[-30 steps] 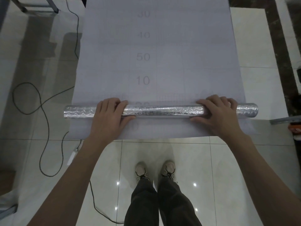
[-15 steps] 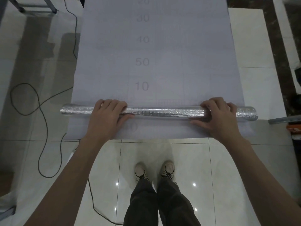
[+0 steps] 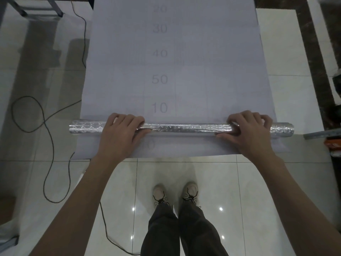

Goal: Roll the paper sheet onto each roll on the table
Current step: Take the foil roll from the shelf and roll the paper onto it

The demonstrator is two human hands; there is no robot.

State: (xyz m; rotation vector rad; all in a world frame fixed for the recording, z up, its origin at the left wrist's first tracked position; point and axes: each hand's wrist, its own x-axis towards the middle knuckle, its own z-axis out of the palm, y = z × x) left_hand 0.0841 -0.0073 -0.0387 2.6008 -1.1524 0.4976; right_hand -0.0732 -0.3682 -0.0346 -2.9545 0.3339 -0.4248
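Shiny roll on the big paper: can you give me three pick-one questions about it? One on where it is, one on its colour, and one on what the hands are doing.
1. Where does the roll lie?
A) across the near end of the paper sheet
B) upright in a box
C) under a chair

2. What colour is the roll?
A) red
B) silver
C) green

3. What are the hands doing?
A) both hang free
B) only one touches the roll
C) the left hand and the right hand both grip the roll

Answers:
1 A: it stretches sideways over the sheet's near end.
2 B: its crinkled wrap shines silver.
3 C: the fingers of each hand curl over it.
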